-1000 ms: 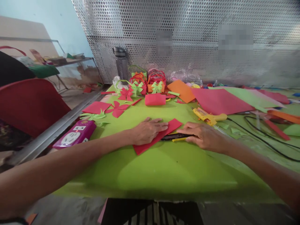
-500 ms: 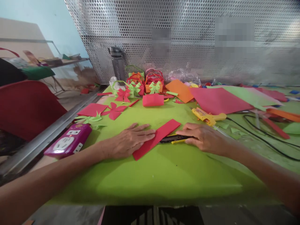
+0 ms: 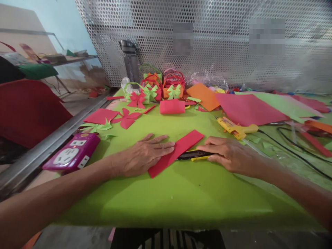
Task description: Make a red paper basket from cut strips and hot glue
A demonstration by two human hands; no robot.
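A red folded strip of paper or foam sheet lies slantwise on the green-covered table. My left hand rests flat with fingers outstretched, its fingertips pressing on the strip's left side. In my right hand is a yellow-and-black utility knife, gripped at its right end and lying low over the table. The knife's left end meets the strip's right edge; whether its blade sits under the strip or only touches it, I cannot tell.
A purple power strip is left of my left arm. Beyond my right hand lies a yellow glue gun with a black cord. Red petal cutouts, small paper baskets, coloured sheets and a grey bottle stand farther back.
The camera view has shifted slightly, moving the background a little. Both hands, the red strip and the knife keep nearly the same positions relative to one another.
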